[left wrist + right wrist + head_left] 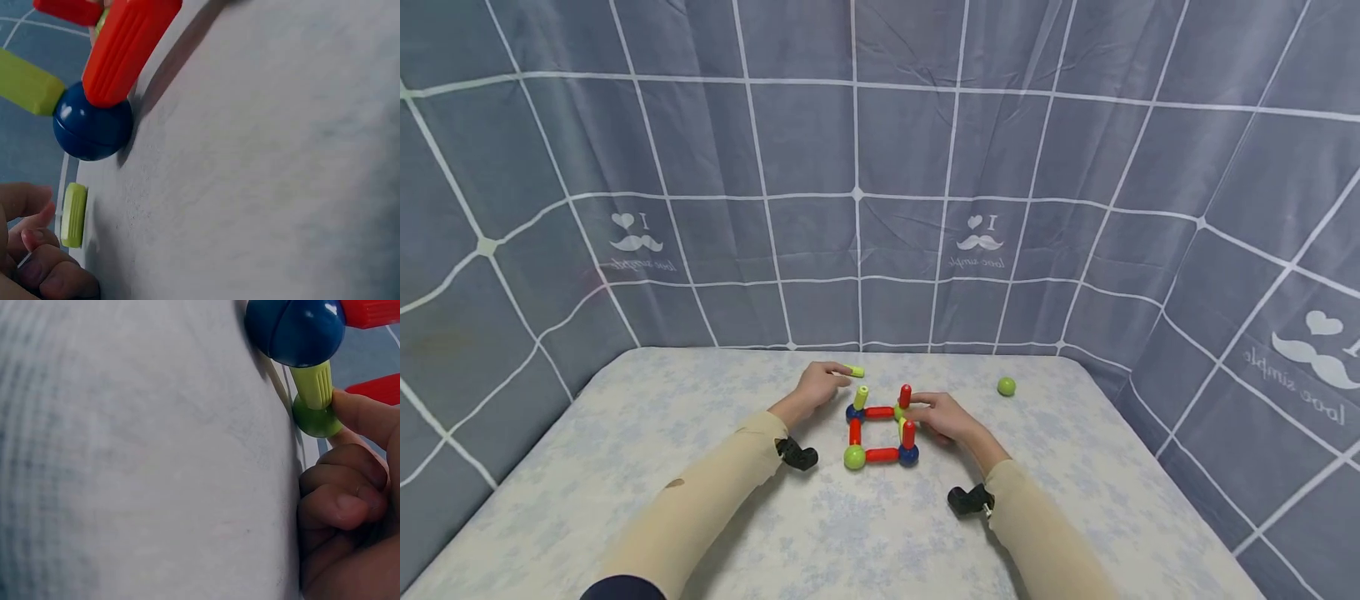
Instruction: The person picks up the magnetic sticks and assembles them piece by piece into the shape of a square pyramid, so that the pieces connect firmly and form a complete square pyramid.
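Between the hands stands a square of rods and balls: a green ball (pixel 854 457) at front left, a blue ball (pixel 908 455) at front right, another blue ball (pixel 94 125) at back left and a green ball (pixel 317 420) at back right. Red rods (pixel 882 455) form three sides, a yellow-green rod (pixel 312 384) the right one. Upright rods rise from three corners, none from front left. My right hand (pixel 946 415) pinches the back-right corner, other fingers curled. Beyond the square, my left hand (pixel 822 383) reaches to a loose yellow-green rod (pixel 74 215), its fingers not visibly closed round it.
A loose green ball (pixel 1006 386) lies at the back right of the pale patterned table (pixel 760 533). Grey curtains (pixel 805 142) with white lines hang behind and beside the table. Each wrist wears a small black camera (pixel 797 454).
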Demonstrator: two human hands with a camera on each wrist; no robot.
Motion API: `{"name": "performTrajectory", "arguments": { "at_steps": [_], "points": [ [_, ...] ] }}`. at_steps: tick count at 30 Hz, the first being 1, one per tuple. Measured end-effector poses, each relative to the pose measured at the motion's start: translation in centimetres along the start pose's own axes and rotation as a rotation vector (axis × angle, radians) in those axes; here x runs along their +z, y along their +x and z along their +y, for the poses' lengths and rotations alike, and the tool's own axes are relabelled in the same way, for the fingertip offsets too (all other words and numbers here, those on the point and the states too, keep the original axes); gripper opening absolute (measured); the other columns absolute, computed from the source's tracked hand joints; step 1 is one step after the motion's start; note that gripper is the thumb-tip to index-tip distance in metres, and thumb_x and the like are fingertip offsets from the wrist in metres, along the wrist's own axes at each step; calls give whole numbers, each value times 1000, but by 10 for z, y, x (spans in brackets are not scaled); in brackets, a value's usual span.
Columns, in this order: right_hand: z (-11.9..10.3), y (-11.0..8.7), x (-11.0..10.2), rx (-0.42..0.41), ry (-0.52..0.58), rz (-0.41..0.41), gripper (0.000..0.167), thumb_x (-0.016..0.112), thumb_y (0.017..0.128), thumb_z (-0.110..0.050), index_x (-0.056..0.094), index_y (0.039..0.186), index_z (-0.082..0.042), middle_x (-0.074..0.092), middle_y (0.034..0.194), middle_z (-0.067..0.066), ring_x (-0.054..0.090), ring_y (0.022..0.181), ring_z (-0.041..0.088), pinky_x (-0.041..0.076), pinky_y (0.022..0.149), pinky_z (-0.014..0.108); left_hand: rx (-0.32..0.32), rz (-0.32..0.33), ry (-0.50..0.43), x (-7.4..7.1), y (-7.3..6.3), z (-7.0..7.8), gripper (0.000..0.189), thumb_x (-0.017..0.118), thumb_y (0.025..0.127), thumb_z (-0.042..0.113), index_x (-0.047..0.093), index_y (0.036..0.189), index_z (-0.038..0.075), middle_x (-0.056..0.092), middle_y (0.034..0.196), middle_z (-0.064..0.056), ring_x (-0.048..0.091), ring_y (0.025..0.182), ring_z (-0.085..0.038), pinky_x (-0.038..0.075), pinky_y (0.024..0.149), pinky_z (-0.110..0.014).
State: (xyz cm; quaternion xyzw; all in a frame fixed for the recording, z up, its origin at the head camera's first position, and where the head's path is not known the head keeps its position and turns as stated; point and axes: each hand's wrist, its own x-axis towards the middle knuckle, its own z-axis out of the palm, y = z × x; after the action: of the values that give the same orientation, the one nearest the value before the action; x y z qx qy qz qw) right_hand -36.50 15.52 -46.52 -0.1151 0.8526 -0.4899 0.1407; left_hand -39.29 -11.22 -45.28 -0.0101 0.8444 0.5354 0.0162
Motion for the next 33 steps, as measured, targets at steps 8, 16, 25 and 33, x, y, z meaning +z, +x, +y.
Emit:
{"name": "performTrajectory", "arguments": {
  "at_steps": [8,16,25,33],
  "points": [
    [1,1,1,28,13,4,47,73,90,-33,66,134,-17,30,48,-5,24,38,11,27,39,25,31,26,38,4,21,-1,35,67,92,8,69,127,6,64,119,-16,46,64,-14,39,58,-26],
    [3,3,2,24,11,11,48,73,90,-33,65,135,-16,29,47,-6,23,37,11,28,39,25,44,76,182,8,25,2,31,70,89,4,74,120,7,66,130,-16,58,92,-21,46,75,-28],
    [0,-1,4,14,10,23,45,73,91,-33,67,132,-17,30,46,-5,23,36,11,28,38,26,76,85,341,6,20,6,18,73,89,9,79,106,6,73,112,-11,60,82,-20,47,68,-27],
    [-1,-3,4,27,-1,43,46,74,90,-34,67,132,-18,31,46,-6,25,36,12,28,39,26,154,32,681,5,18,11,18,72,89,9,81,104,9,75,104,-6,67,89,-22,57,81,-41]
  ]
}}
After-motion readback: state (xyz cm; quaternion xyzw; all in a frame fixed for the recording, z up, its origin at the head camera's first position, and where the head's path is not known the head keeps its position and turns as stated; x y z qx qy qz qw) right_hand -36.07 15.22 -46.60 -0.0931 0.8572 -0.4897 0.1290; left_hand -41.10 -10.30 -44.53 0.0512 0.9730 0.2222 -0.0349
